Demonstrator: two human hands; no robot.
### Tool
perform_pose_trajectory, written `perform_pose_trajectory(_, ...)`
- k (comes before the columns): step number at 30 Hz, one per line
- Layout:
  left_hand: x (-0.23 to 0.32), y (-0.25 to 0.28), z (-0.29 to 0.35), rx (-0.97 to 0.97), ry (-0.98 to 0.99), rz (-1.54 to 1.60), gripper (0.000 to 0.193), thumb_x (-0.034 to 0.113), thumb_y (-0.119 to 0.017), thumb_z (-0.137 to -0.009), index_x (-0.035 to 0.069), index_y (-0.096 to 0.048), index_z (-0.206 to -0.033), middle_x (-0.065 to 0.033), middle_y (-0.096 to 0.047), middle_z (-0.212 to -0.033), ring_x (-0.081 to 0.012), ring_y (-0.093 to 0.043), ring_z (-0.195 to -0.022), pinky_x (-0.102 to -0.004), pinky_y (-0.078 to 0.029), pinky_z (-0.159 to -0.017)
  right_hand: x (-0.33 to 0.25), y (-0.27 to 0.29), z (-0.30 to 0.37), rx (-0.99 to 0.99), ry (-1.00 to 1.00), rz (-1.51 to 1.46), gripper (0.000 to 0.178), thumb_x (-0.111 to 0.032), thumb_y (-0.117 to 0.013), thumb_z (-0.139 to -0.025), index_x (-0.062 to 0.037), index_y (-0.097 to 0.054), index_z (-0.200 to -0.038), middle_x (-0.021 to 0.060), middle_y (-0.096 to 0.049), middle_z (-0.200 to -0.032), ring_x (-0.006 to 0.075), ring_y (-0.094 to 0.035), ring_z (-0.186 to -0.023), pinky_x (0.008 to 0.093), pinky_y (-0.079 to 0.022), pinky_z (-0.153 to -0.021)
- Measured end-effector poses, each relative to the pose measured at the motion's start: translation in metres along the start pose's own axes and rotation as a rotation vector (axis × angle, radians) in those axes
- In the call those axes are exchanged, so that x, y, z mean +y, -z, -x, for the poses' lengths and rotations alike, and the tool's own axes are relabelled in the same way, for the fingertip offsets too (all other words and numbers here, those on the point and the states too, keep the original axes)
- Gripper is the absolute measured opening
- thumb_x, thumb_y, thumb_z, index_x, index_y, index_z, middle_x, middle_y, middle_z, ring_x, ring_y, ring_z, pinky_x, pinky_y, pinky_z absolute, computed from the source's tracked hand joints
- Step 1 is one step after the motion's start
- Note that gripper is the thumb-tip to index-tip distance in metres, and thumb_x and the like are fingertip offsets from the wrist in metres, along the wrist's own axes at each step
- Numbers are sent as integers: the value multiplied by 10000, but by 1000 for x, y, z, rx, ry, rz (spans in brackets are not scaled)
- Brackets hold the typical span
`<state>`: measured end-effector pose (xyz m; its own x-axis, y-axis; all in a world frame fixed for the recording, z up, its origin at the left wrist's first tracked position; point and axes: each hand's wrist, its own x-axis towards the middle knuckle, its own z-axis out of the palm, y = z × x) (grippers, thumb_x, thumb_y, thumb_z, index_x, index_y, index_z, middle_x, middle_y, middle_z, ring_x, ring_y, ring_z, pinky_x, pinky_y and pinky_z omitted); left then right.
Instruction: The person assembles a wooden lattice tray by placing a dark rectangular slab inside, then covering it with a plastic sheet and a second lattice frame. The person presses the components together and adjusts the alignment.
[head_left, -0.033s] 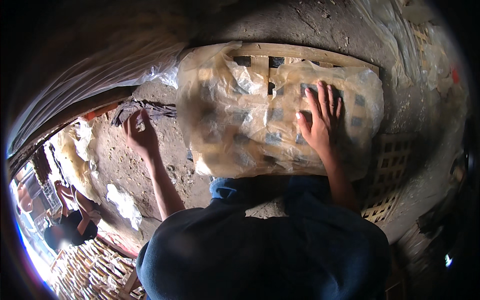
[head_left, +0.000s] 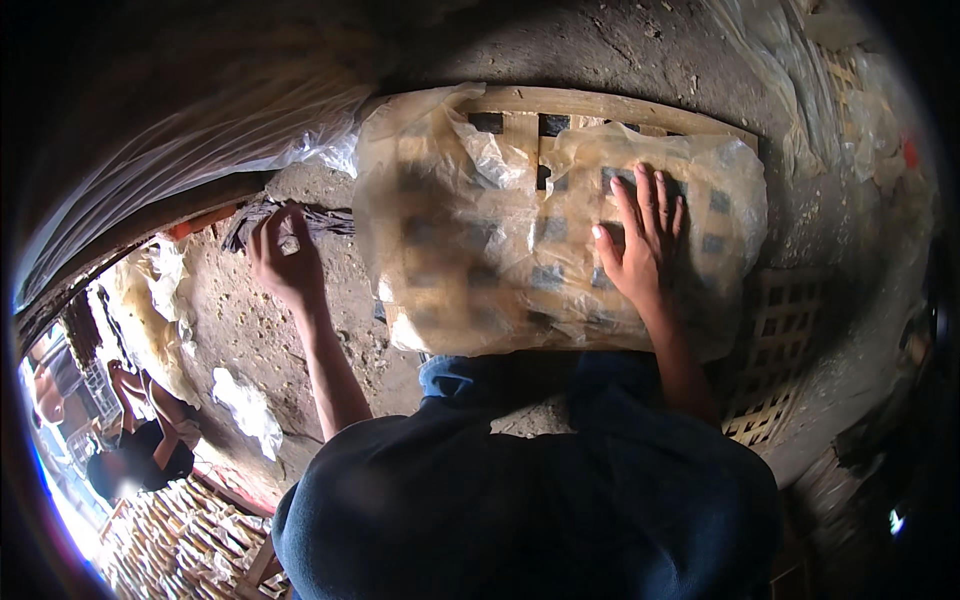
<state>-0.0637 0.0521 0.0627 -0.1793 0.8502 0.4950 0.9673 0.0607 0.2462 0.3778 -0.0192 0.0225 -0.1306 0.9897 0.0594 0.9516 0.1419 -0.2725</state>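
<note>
In front of me lies a wooden slatted frame (head_left: 600, 104) with square openings. Crumpled, translucent plastic sheeting (head_left: 440, 245) covers most of it. Flat on the sheeting, toward its right side, rests my right hand (head_left: 645, 240), open with its fingers stretched out. To the left of the frame, my left hand (head_left: 287, 265) reaches down to a bundle of thin dark strips (head_left: 328, 220) on the ground. Its fingers are curled and closed over the bundle's edge, thumb and fingers forming a ring. What the fingertips hold cannot be made out.
Clear plastic sheeting (head_left: 240, 130) hangs at the upper left above a dark beam (head_left: 150, 222). A slatted panel (head_left: 775, 350) lies right of my arm. White plastic scrap (head_left: 248, 410) is on the dirt floor. Another person (head_left: 150, 450) sits far left beside many rolled pieces (head_left: 190, 545).
My left hand has shifted slightly to the right and turned a little over the dark strips. The right hand and the frame have stayed in place.
</note>
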Motion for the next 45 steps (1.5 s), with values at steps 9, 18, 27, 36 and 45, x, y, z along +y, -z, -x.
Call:
perform_pose_trajectory(9,163,-100,-70,-208,-685,197,163,297,-768,-852,220,-766,-995,25,-687,-958,-206,-623,-899,-392,-441,-763,0,7,-7,-25,-9,5,625,-389,-612,-946,-109,-494,-1493,165,-330,-1627,392,-297,-1504,617,-260,-1173)
perform_pose_trajectory(18,162,-118,-76,-303,-746,241,71,224,-744,-834,202,-741,-901,47,-683,-943,-207,-622,-907,-408,-435,-767,-2,13,-10,-38,-23,7,599,-402,-624,-935,-119,-530,-1454,156,-365,-1600,369,-324,-1491,633,-305,-1150)
perform_pose_trajectory(27,158,-123,-80,-313,-881,269,86,168,-696,-855,151,-714,-938,11,-663,-936,-213,-624,-900,-370,-445,-758,-1,8,-9,-50,-39,-7,599,-416,-563,-969,-102,-508,-1476,155,-344,-1621,376,-303,-1505,603,-251,-1179)
perform_pose_trajectory(36,150,-149,-84,-303,-658,411,98,98,-663,-873,90,-682,-969,-97,-684,-922,-315,-661,-900,-440,-512,-759,0,6,-9,-33,-34,-5,598,-436,-581,-957,-128,-523,-1467,148,-351,-1609,372,-306,-1500,641,-261,-1169)
perform_pose_trajectory(45,127,-58,-106,12,-65,755,329,249,-487,-1076,22,-625,-883,-80,-670,-759,-139,-592,-664,-301,-464,-605,3,4,-6,-33,-39,-26,601,-412,-585,-970,-102,-509,-1479,161,-341,-1625,391,-294,-1510,604,-241,-1184)
